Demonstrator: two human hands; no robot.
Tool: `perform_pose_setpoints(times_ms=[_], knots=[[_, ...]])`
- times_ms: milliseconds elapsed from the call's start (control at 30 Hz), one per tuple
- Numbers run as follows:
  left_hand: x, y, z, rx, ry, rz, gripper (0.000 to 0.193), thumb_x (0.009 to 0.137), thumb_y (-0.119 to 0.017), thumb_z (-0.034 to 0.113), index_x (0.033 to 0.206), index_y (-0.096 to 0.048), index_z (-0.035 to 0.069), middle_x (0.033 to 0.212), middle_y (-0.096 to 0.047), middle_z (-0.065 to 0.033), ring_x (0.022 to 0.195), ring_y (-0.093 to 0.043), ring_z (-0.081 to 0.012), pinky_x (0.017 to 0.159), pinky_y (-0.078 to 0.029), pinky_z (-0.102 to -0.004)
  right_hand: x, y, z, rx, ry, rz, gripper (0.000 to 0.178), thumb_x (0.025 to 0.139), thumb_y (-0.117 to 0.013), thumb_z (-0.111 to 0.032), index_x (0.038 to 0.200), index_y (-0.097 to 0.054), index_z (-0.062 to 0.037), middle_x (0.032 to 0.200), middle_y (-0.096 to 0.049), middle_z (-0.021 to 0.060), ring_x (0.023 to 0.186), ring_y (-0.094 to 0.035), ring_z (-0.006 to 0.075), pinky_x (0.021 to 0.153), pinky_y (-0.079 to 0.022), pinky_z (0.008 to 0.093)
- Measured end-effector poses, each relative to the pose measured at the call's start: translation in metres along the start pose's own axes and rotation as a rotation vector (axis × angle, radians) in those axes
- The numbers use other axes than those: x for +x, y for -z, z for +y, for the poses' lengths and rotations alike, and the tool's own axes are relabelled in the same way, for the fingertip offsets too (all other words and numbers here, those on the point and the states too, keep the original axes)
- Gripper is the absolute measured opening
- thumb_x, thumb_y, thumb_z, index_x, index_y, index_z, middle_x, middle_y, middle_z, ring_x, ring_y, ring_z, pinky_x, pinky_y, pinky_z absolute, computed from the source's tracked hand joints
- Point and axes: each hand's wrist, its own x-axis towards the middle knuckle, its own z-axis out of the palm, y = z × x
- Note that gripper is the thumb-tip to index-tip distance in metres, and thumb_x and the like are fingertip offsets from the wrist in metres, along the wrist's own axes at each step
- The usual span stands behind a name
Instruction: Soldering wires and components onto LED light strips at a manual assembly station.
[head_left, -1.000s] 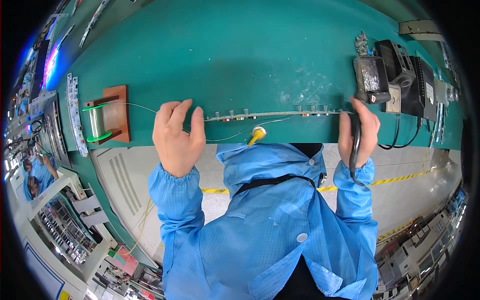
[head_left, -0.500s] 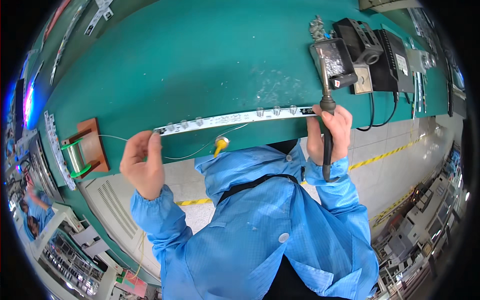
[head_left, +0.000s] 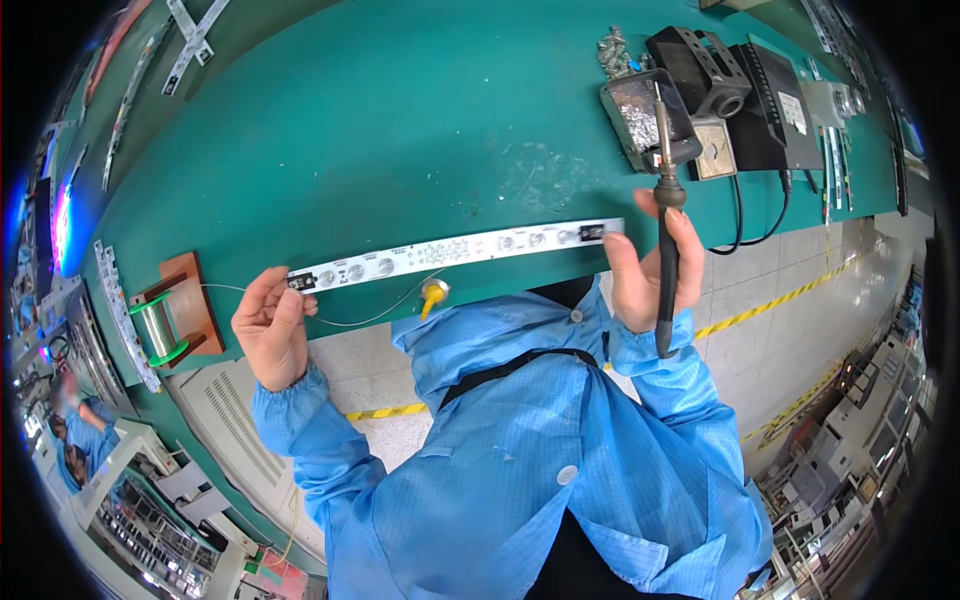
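Note:
A long white LED circuit board (head_left: 440, 256), dark at both ends, spans the gap between my hands with its printed face up. My left hand (head_left: 272, 325) pinches the board's left end. A thin solder wire (head_left: 385, 316) emerges from that hand and curves below the board. In my right hand (head_left: 655, 268) is a soldering iron (head_left: 668, 255), its metal tip pointing away over a dark tray. The right thumb is at the board's right end; whether it presses on it I cannot tell.
A solder spool (head_left: 160, 330) stands on a brown holder (head_left: 205, 305) at left. Far right are the dark solder tray (head_left: 635, 118), an iron stand (head_left: 700, 75) and a black box (head_left: 775, 110) with cables. A yellow-topped knob (head_left: 432, 295) is at the table's near edge.
The board has turned to show more of its face and shifted slightly left. My right hand has opened somewhat around its end, and the iron has swung a little right.

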Motion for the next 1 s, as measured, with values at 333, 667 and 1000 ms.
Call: perform_pose_setpoints(times_ms=[333, 667, 1000], knots=[[-0.005, 0.004, 0.007, -0.088, -0.055, -0.024, 0.031, 0.089, -0.064, -0.003, 0.12, -0.059, -0.005, 0.092, -0.07, -0.0114, 0.077, -0.067, -0.0173, 0.069, -0.055, -0.0282, -0.008, -0.003, -0.007, 0.168, -0.201, -0.028, 0.053, 0.083, -0.067, 0.007, 0.131, -0.048, -0.0027, 0.119, -0.062, 0.0246, 0.112, -0.061, 0.0317, 0.1, -0.044, 0.0434], [-0.013, -0.003, 0.014, -0.058, -0.09, 0.008, 0.031, 0.084, -0.064, -0.009, 0.115, -0.062, -0.004, 0.091, -0.07, -0.0138, 0.073, -0.069, -0.0193, 0.067, -0.058, -0.0301, -0.011, -0.002, -0.004, 0.111, -0.215, 0.0, 0.05, 0.084, -0.063, 0.01, 0.13, -0.048, -0.003, 0.117, -0.064, 0.0237, 0.111, -0.061, 0.0293, 0.096, -0.047, 0.0382], [-0.014, -0.007, 0.024, -0.019, -0.104, -0.036, 0.027, 0.084, -0.067, -0.007, 0.111, -0.063, -0.005, 0.091, -0.071, -0.0145, 0.077, -0.07, -0.0183, 0.069, -0.059, -0.0286, -0.012, -0.003, 0.005, 0.085, -0.248, 0.007, 0.046, 0.087, -0.062, 0.007, 0.131, -0.049, -0.0028, 0.119, -0.063, 0.022, 0.112, -0.062, 0.0294, 0.098, -0.047, 0.0411]])
